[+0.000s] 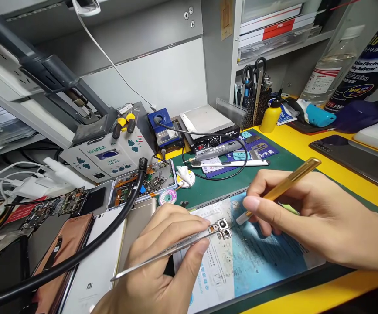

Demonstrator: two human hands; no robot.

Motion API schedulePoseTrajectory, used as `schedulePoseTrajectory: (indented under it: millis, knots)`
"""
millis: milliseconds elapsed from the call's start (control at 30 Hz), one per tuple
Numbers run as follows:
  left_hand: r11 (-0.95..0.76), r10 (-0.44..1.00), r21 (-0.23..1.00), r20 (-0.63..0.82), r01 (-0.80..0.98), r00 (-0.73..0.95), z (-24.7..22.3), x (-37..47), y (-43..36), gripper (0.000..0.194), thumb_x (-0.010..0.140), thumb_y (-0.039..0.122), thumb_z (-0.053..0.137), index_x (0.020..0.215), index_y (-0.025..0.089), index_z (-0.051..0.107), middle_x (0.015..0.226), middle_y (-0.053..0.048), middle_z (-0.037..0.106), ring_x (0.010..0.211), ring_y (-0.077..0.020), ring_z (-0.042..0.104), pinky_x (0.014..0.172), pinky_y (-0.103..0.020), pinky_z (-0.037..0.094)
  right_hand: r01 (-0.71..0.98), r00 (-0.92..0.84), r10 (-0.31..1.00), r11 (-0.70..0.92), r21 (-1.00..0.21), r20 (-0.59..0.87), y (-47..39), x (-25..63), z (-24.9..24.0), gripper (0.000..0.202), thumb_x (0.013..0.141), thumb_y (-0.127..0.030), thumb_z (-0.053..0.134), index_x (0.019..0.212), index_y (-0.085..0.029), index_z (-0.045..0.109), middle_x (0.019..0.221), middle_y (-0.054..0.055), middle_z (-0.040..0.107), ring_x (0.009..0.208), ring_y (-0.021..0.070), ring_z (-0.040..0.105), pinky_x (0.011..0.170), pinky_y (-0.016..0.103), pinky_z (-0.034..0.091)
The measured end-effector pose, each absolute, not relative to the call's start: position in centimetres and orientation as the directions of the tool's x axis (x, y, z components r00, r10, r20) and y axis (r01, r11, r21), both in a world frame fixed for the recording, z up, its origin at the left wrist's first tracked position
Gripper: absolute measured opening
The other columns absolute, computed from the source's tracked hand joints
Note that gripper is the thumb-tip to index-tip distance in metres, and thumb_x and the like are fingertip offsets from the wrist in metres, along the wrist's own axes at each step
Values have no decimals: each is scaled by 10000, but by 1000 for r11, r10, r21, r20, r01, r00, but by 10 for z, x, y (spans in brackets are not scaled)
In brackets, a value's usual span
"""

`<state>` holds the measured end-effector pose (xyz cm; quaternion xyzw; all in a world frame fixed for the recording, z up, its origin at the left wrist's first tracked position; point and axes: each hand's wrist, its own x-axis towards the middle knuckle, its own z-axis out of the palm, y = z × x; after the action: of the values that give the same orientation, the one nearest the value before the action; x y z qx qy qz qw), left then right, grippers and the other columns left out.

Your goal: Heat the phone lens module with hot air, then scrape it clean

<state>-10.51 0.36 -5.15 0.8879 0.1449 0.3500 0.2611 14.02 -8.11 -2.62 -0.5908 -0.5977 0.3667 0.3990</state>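
My left hand pinches a pair of metal tweezers, thumb below and fingers above. At the tweezers' tips sits a small dual camera module with two square lens housings, over a worn blue and white booklet. Whether the tips grip the module or only touch it, I cannot tell. My right hand holds a gold pen-shaped tool like a pencil. Its pale tip points down and left, a little to the right of the module and apart from it.
A thick black hose arches across the left, over several phones such as the white one. Behind stand a hot air station, a parts tray and a heating plate. A yellow bottle stands at the back right.
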Motion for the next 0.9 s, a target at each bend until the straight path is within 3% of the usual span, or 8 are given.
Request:
schedulePoseTrajectory:
  millis: [267, 500, 900]
  knots:
    - [-833, 425, 550, 560, 64, 711, -51, -106, 4, 318, 907, 13, 666, 1154, 206, 716, 1008, -70, 776, 987, -225, 672, 868, -394, 590, 408, 19, 1000, 13, -913, 23, -82, 138, -25, 397, 935, -575, 693, 733, -256, 572, 585, 21, 638, 455, 169, 518, 386, 297, 365]
    - [-843, 418, 532, 557, 78, 717, -47, -106, 2, 316, 889, -54, 633, 1127, 139, 708, 1027, -68, 759, 1026, -176, 665, 929, -340, 568, 412, 28, 1000, -18, -911, -8, -83, 137, -21, 347, 955, -468, 686, 739, -231, 554, 590, -4, 620, 463, 137, 486, 417, 258, 356]
    - [-842, 441, 524, 528, 131, 726, -48, -108, 2, 313, 918, -4, 618, 1167, 171, 693, 1067, -34, 756, 1081, -155, 658, 1003, -309, 531, 429, 24, 999, 8, -903, 21, -82, 137, -20, 306, 954, -411, 676, 739, -228, 558, 600, -2, 628, 463, 132, 477, 417, 248, 354]
